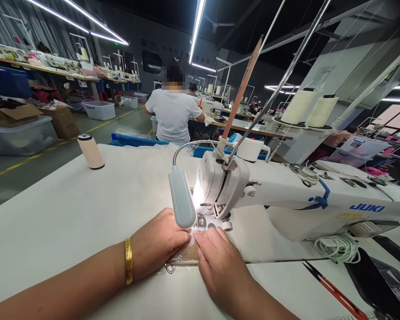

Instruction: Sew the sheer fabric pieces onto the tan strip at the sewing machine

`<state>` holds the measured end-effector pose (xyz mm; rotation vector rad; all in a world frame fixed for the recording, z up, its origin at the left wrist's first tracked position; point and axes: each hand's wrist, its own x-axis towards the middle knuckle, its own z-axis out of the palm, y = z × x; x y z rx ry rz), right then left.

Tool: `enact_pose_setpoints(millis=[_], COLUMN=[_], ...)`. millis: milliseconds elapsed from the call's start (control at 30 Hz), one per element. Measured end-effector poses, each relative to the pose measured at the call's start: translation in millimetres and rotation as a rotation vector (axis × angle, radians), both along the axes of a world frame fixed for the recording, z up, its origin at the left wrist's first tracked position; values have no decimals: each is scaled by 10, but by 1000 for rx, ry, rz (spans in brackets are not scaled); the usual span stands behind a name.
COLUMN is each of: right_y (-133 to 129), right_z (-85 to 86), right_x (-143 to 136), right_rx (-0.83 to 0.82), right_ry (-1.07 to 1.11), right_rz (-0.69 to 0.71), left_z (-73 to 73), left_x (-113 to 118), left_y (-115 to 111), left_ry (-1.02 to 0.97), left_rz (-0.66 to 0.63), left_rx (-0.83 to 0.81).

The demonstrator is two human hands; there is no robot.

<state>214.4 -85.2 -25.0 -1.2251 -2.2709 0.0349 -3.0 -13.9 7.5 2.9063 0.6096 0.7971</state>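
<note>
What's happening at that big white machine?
Someone's left hand and right hand are close together by the stitching end of a white sewing machine. Whatever they may be pinching is too small to make out. A grey lamp hangs right by them. A pale thread spool stands off to the left, and red-handled snips lie to the right.

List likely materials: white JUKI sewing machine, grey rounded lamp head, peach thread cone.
White JUKI sewing machine: probably glossy painted metal; smooth casing, soft highlights.
Grey rounded lamp head: likely satin plastic; evenly coloured shell.
Peach thread cone: matte wound thread; even surface between dark ends, fibre unclear.
</note>
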Motion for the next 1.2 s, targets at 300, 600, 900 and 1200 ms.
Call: enact_pose_setpoints(millis=[300, 600, 900, 1200], right_y=[-7, -2, 3, 26], right_z=[34, 93, 114, 123], right_x=[32, 87, 102, 139], right_rx=[-44, -59, -57, 18], right_ry=[27, 100, 64, 103], right_rz=[2, -6, -18, -91], left_z=[-23, -32, -35, -38], left_x=[-5, 16, 12, 40], left_y=[-24, -6, -24, 48], left_ry=[-4, -2, -21, 0], left_rz=[2, 19, -3, 51], left_rx=[-26, -18, -33, -5])
